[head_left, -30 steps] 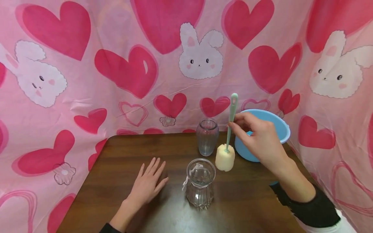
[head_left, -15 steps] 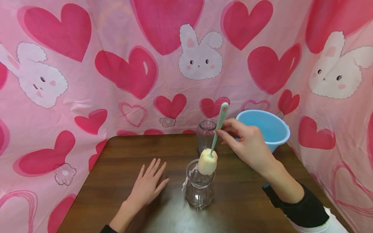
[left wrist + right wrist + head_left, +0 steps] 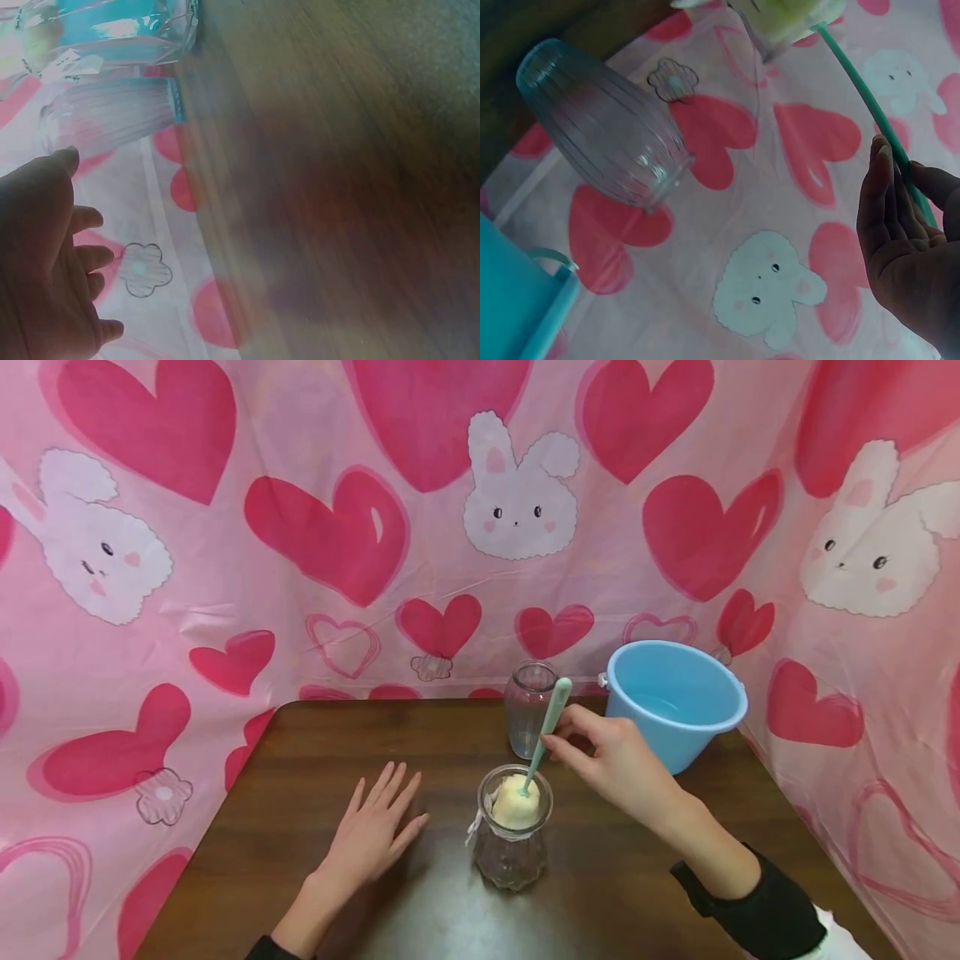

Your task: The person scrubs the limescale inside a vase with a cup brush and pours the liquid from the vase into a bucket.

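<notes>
A clear ribbed glass vase point(image 3: 512, 843) stands on the brown table point(image 3: 285, 777) in front of me. My right hand point(image 3: 611, 764) pinches the thin mint-green handle point(image 3: 545, 735) of a bottle brush, and its yellow sponge head point(image 3: 515, 803) sits inside the vase mouth. The same handle point(image 3: 859, 82) and sponge point(image 3: 791, 15) show in the right wrist view, beside my fingers point(image 3: 889, 202). My left hand point(image 3: 375, 835) lies flat on the table left of the vase, fingers spread; the left wrist view shows that hand point(image 3: 45, 270) holding nothing.
A second, taller ribbed glass vase point(image 3: 528, 706) stands behind the first, also seen as point(image 3: 604, 124). A light blue plastic bucket point(image 3: 675, 702) sits at the back right. A pink heart-and-bunny cloth point(image 3: 337, 527) hangs around the table on three sides.
My right hand carried the brush left from beside the bucket and lowered its sponge head into the near vase. The left hand stayed flat on the table.
</notes>
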A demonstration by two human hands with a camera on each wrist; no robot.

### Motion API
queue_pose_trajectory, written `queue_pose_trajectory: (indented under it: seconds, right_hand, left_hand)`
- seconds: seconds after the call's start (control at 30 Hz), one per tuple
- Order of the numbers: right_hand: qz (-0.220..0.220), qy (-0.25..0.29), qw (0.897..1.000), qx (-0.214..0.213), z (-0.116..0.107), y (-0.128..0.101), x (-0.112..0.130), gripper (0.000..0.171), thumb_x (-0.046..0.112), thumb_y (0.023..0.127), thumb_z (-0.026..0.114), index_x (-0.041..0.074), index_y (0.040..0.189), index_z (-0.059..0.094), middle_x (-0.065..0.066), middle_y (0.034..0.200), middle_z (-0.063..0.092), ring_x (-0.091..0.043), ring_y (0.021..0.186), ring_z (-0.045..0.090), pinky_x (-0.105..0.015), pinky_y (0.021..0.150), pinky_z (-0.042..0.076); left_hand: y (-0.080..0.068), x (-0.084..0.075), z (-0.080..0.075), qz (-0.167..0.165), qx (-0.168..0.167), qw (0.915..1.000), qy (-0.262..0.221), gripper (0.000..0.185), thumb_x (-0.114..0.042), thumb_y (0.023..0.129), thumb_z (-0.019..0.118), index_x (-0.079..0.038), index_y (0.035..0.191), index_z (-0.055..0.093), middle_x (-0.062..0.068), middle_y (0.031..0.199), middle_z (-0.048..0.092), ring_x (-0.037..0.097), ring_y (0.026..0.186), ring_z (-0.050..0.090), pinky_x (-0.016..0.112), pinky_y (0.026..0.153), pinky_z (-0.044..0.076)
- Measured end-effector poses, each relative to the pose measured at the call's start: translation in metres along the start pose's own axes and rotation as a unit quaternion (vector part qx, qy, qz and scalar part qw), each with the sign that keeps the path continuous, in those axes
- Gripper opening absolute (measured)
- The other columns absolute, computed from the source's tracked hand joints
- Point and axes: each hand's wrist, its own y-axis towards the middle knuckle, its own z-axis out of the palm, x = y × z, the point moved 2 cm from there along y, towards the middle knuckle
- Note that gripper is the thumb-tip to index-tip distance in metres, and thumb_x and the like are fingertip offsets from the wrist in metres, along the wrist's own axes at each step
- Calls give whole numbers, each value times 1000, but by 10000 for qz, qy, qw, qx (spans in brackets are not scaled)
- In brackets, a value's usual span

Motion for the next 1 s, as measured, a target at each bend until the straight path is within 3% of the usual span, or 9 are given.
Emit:
queue_pose_trajectory:
  seconds: [0.3,0.47,1.0]
  right_hand:
    - [112,14,9992,372,27,-9,-13,18,9,90,81,14,105,73,5,90,76,-2,78,67,-26,69,59]
    - [135,-3,9982,587,38,-14,-16,17,9,91,80,16,104,73,10,88,72,-1,76,64,-24,66,57]
    - [248,-18,9975,661,51,-15,-20,14,9,92,78,19,99,71,14,83,62,-2,71,55,-23,60,51]
  left_hand:
    - [-4,3,-2,-12,-161,9998,-113,64,-43,99,66,-10,153,52,18,161,44,36,153,33,68,119,23]
    - [-10,6,1,-140,-34,9998,-127,66,-44,99,67,-11,154,51,17,162,43,35,154,31,68,120,22]
    - [-12,19,-7,-117,-233,9996,-69,68,-45,99,68,-11,155,50,15,162,42,33,155,31,66,121,22]
